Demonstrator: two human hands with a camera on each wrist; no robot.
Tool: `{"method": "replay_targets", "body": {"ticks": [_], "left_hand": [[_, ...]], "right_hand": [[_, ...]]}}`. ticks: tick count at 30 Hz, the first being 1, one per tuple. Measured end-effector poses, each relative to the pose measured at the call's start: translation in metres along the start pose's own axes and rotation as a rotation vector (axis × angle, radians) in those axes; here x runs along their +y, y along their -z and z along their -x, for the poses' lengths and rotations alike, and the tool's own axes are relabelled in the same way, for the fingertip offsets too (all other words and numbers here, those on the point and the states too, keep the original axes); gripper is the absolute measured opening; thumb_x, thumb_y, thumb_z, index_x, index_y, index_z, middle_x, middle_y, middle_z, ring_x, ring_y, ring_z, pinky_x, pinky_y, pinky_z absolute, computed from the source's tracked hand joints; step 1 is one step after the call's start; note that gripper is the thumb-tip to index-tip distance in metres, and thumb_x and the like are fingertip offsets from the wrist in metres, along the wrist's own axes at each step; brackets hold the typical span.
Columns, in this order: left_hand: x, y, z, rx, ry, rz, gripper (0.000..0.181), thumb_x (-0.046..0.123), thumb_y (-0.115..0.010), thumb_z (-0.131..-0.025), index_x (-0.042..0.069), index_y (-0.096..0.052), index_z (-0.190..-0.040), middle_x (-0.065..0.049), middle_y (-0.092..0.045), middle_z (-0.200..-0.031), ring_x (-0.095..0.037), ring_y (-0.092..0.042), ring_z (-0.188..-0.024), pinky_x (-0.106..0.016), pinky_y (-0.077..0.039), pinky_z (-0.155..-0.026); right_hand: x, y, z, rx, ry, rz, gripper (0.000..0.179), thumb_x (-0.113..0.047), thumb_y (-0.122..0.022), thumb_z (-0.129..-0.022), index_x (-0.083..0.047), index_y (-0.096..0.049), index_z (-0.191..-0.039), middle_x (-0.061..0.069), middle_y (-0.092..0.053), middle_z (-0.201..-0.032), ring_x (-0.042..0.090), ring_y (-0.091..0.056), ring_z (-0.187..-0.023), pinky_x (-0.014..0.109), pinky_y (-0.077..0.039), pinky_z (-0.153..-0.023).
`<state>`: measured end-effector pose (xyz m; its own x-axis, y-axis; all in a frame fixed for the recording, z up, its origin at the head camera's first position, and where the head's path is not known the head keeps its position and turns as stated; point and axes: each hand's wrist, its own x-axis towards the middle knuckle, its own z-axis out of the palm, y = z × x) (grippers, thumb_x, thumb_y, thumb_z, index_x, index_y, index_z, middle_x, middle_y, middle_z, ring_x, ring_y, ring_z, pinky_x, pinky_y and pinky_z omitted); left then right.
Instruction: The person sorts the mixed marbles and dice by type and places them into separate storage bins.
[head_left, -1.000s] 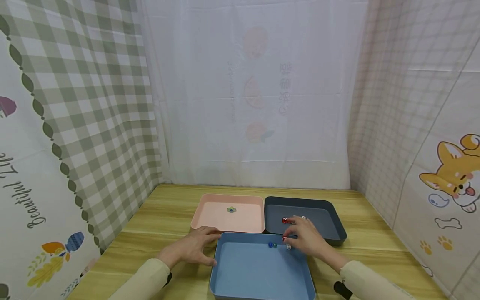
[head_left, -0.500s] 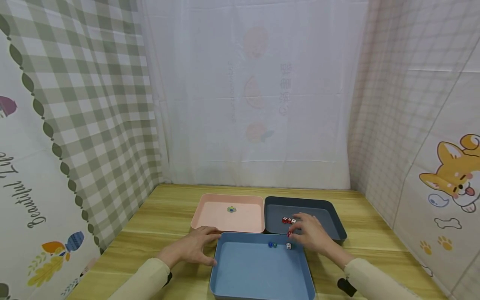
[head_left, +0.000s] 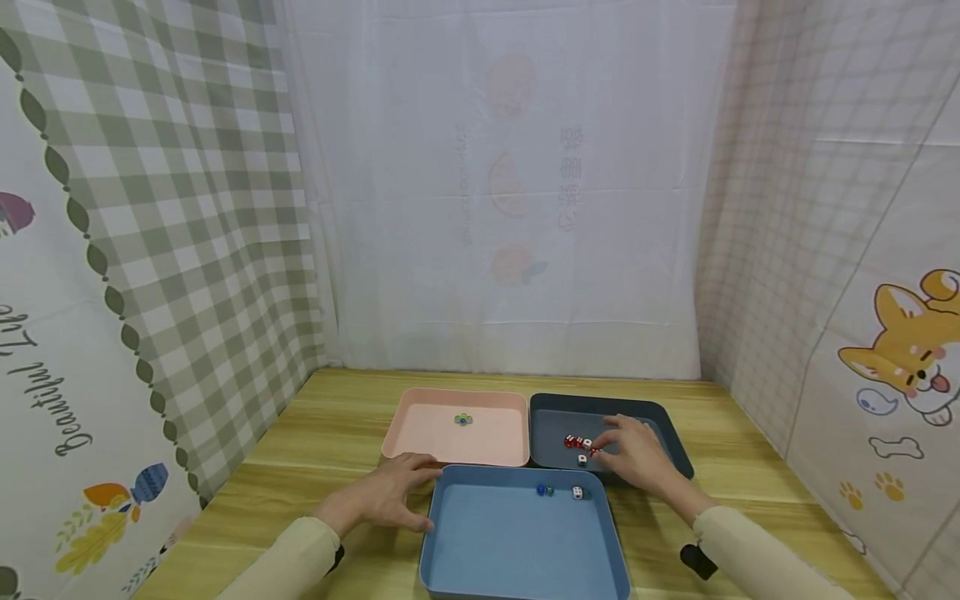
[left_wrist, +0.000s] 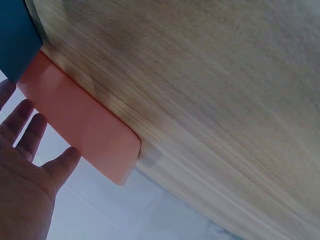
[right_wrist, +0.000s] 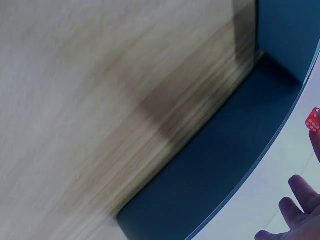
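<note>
My right hand point(head_left: 637, 452) is over the dark tray point(head_left: 667, 433), pinching a red die point(right_wrist: 313, 120) between its fingertips. Red dice point(head_left: 573, 441) and white dice point(head_left: 582, 460) lie in that tray just left of the fingers. In the blue tray point(head_left: 525, 550), a blue die point(head_left: 541, 490), a small green die point(head_left: 550, 491) and a white die point(head_left: 577, 492) sit near the far edge. At the blue tray's left rim, my left hand point(head_left: 386, 492) holds nothing, its fingers spread and relaxed.
The pink tray point(head_left: 420, 442) stands at the back left with a small cluster of green, yellow and blue pieces point(head_left: 463, 419). All three trays stand close together on the wooden table point(head_left: 315, 417). Cloth curtains point(head_left: 495, 333) enclose the back and sides.
My right hand has carried the red die from the blue tray, over the shared rim, into the dark tray area. The left hand has stayed at the blue tray's rim.
</note>
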<state>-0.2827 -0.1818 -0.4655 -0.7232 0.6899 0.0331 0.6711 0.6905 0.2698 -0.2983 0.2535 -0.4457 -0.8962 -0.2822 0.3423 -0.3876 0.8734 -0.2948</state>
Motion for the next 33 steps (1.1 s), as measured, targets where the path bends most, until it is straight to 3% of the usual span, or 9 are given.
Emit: {"method": "replay_targets", "body": {"ticks": [9,23,33], "left_hand": [[-0.001,0.0,0.0,-0.008,0.006,0.006,0.081,0.059,-0.071,-0.082,0.011,-0.051,-0.145,-0.013,-0.039,-0.152,-0.033,-0.035,-0.139,-0.056,-0.036,-0.105],[-0.002,-0.002,0.001,0.001,0.0,-0.007,0.082,0.06,-0.07,-0.082,0.011,-0.051,-0.145,-0.013,-0.04,-0.151,-0.033,-0.036,-0.139,-0.055,-0.036,-0.106],[0.0,-0.001,0.001,0.0,0.007,-0.007,0.082,0.06,-0.07,-0.082,0.011,-0.051,-0.145,-0.012,-0.04,-0.151,-0.032,-0.035,-0.139,-0.055,-0.036,-0.107]], "right_hand": [[0.018,0.004,-0.006,0.008,-0.062,0.029,0.01,-0.021,-0.076,-0.086,-0.011,-0.078,-0.085,0.029,-0.056,-0.131,0.051,-0.045,-0.125,0.075,-0.023,-0.101],[0.045,0.003,-0.014,0.057,-0.113,0.083,0.005,-0.017,-0.078,-0.083,-0.012,-0.079,-0.083,0.031,-0.06,-0.124,0.052,-0.048,-0.122,0.071,-0.033,-0.094],[0.059,0.003,-0.017,0.002,-0.224,0.109,0.01,-0.019,-0.075,-0.085,-0.01,-0.079,-0.089,0.031,-0.06,-0.124,0.056,-0.047,-0.12,0.069,-0.033,-0.089]]}}
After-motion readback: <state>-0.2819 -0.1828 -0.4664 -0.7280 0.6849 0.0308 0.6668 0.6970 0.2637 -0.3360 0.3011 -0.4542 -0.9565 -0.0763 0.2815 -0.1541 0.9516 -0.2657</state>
